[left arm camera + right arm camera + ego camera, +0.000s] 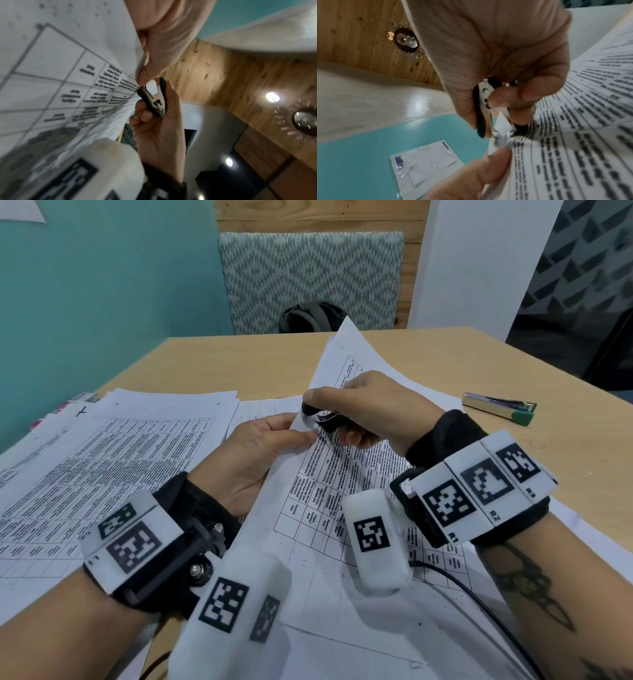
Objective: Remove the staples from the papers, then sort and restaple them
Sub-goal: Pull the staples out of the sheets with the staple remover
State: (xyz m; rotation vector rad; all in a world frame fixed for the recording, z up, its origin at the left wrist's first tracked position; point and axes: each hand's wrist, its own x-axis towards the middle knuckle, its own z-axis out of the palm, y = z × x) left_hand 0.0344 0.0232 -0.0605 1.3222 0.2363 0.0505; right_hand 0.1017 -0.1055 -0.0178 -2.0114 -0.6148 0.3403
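My left hand (270, 436) pinches the corner of a printed paper set (329, 474) raised off the table. My right hand (370, 409) grips a black and metal staple remover (320, 416), whose claws bite into that same corner. In the left wrist view the staple remover (153, 97) sits in the right hand's fingers beside the sheet (60, 75). The right wrist view shows the staple remover (488, 108) closed over the crumpled paper corner (502, 134), with my left thumb (479, 170) just below. The staple itself is hidden.
A broad stack of printed papers (102, 460) covers the table's left side. A metal stapler with a green end (500, 407) lies at the right. The wooden table (445, 361) shows bare beyond the sheets. A patterned chair (308, 278) with a dark bag (311, 316) stands behind.
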